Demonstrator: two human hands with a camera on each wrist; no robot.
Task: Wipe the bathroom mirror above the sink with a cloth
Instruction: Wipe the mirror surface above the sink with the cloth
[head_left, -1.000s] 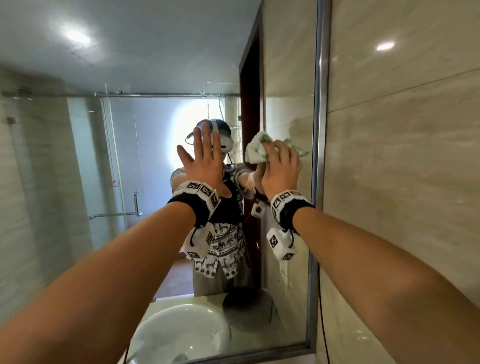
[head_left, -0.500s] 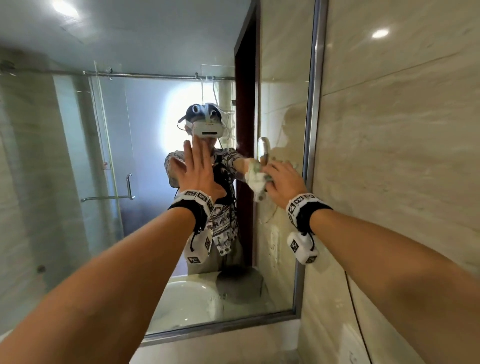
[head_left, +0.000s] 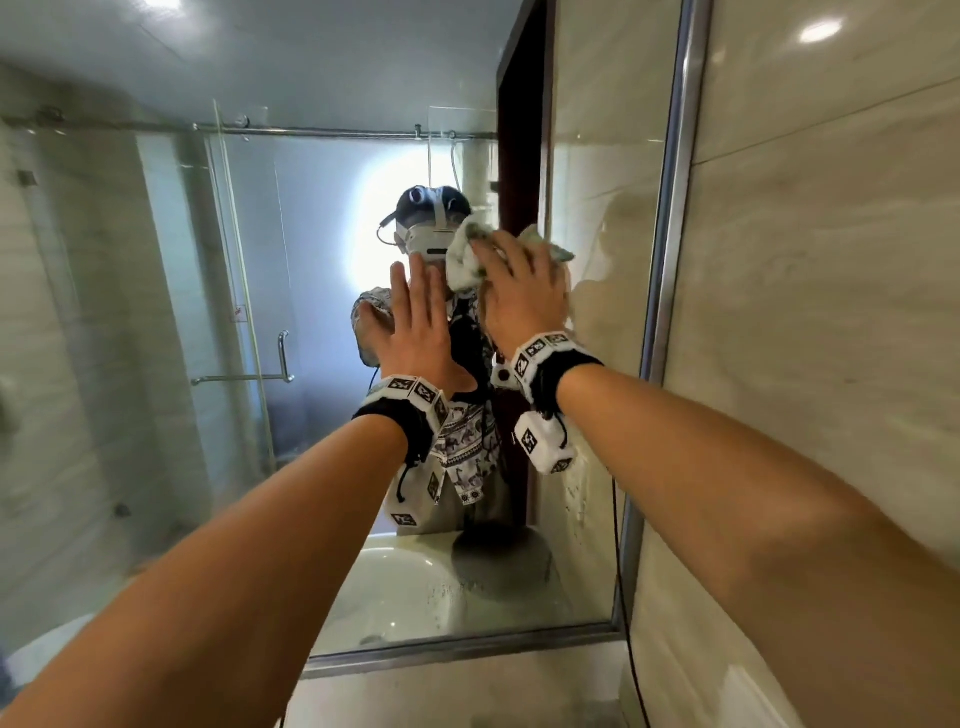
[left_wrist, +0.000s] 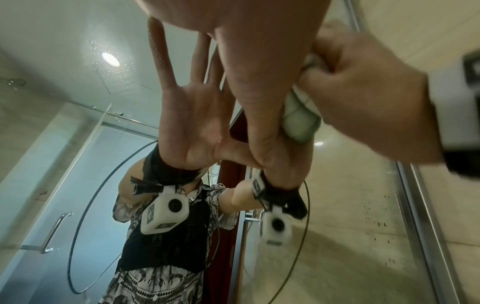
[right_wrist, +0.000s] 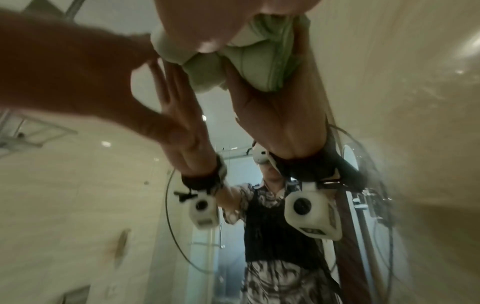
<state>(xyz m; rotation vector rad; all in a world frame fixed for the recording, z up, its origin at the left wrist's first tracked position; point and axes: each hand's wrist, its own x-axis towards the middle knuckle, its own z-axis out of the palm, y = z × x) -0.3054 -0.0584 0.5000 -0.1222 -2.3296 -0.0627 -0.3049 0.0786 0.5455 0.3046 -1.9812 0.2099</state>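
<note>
Here the right hand grips a bunched cloth and presses it on the mirror, the cloth poking out at the hand's eleven o'clock. The left hand lies flat on the glass at the right hand's eight o'clock, fingers straight, holding nothing. A tiled wall stands at the mirror's three o'clock.

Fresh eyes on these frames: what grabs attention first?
Two bare arms reach up to the mirror: the right hand presses a bunched pale-green cloth on the glass, near its right-hand frame. Just left, the left hand lies flat on the glass, fingers straight. Low in the mirror shows the white sink.
</note>
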